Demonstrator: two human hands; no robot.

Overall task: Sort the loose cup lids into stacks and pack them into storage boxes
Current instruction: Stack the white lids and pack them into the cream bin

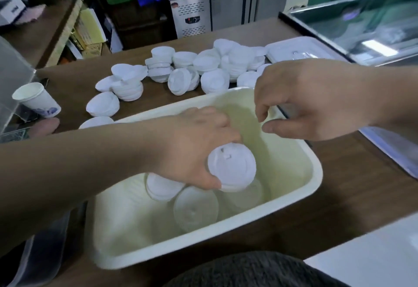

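White plastic, moulded into round cup lids, fills most of what I see through the head camera. The left hand (194, 148) reaches in from 9 o'clock and grips what looks like a short stack of lids (231, 169) from above. Its thumb is on the near edge and its fingers (226, 133) are curled over the far edge. The stack hangs tilted over the middle of the cream storage box (316, 169), and I judge this grip keeps the nested lids together on the way down. The top lid faces me: a flat disc with a raised rim and a small sip slot near its upper edge. Below it, at 6 to 7 o'clock inside the box, packed lids (195, 210) lie overlapping; blur hides how neatly. The right hand (316, 99) hovers over the box's far rim at 2 o'clock, fingers loosely curled. Its thumb and forefinger are near but apart, with nothing between them, and I read it as free to steady the box or fetch more. Beyond the box, from 10 to 1 o'clock on the brown bench (339, 185), loose lids (210, 65) sit in short uneven stacks and singles, not yet packed. A paper cup (37, 100) tilts at 9 o'clock.
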